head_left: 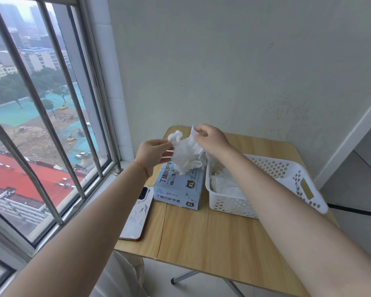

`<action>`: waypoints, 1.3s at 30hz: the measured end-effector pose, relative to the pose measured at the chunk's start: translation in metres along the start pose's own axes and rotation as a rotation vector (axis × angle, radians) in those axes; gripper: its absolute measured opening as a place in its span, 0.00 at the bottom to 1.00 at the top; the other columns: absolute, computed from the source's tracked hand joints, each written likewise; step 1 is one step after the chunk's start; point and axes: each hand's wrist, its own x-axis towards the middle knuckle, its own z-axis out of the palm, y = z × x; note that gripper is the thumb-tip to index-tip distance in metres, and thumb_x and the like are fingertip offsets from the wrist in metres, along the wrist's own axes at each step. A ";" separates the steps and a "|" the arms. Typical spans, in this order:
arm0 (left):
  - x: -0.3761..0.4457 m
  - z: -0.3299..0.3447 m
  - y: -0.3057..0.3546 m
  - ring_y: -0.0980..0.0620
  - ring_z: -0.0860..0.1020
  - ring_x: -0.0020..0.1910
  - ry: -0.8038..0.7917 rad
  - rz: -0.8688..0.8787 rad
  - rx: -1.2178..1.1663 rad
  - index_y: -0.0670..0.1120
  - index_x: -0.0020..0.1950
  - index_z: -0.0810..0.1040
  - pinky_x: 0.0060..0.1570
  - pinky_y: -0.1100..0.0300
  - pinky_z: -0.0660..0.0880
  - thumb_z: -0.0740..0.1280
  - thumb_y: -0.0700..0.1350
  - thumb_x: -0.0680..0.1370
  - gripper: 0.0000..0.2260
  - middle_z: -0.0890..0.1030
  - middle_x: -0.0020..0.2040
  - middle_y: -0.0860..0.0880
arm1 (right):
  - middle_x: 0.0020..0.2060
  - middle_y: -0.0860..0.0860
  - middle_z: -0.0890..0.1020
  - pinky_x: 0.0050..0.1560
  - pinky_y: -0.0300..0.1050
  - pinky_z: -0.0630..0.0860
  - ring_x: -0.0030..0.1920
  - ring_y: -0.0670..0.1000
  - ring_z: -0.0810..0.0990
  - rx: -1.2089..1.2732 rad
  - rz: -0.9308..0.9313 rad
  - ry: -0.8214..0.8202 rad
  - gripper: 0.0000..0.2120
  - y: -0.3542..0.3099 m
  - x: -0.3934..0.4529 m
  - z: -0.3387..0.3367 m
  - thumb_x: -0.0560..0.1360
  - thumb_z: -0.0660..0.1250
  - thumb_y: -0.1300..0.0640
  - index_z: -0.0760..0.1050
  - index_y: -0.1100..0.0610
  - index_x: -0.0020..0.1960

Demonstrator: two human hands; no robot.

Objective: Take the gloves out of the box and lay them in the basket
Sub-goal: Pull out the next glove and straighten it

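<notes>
A light blue glove box (178,189) marked XL stands on the small wooden table (212,236). Above its opening hangs a crumpled bunch of white gloves (186,154). My left hand (153,154) pinches the bunch at its left side, and my right hand (212,140) pinches its upper right edge. The lower end of the bunch still reaches the top of the box. Right of the box stands a white perforated basket (272,166) with several white gloves (225,185) lying in its left end.
A phone in a pale patterned case (137,215) lies at the table's left edge, beside the box. A barred window (51,125) runs along the left and a plain wall stands close behind the table. Bare tabletop shows in front of the box and basket.
</notes>
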 end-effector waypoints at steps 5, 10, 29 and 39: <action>0.003 0.004 0.002 0.49 0.81 0.42 0.051 -0.056 -0.130 0.42 0.51 0.78 0.42 0.58 0.79 0.61 0.37 0.82 0.07 0.81 0.44 0.46 | 0.62 0.51 0.78 0.51 0.39 0.68 0.62 0.52 0.76 -0.259 -0.027 -0.117 0.18 0.006 0.004 0.013 0.74 0.65 0.62 0.77 0.54 0.63; 0.012 -0.012 0.016 0.48 0.76 0.44 0.372 0.033 -0.289 0.47 0.50 0.74 0.41 0.56 0.73 0.57 0.38 0.80 0.08 0.77 0.47 0.46 | 0.58 0.54 0.79 0.49 0.42 0.72 0.57 0.55 0.78 -0.450 -0.055 -0.001 0.17 0.007 0.003 0.018 0.74 0.59 0.69 0.79 0.58 0.58; -0.004 0.024 0.056 0.48 0.74 0.38 0.173 -0.011 -0.266 0.45 0.42 0.72 0.40 0.56 0.71 0.59 0.36 0.81 0.09 0.74 0.46 0.42 | 0.57 0.47 0.71 0.59 0.49 0.71 0.59 0.49 0.71 -0.243 -0.496 0.054 0.30 -0.025 -0.032 -0.014 0.66 0.72 0.39 0.67 0.48 0.63; -0.032 0.026 0.060 0.46 0.78 0.42 0.078 0.000 -0.009 0.42 0.51 0.74 0.41 0.52 0.80 0.64 0.44 0.79 0.06 0.77 0.46 0.44 | 0.32 0.47 0.73 0.36 0.41 0.67 0.32 0.44 0.72 0.011 -0.267 -0.018 0.11 -0.024 -0.039 -0.019 0.76 0.66 0.55 0.70 0.55 0.36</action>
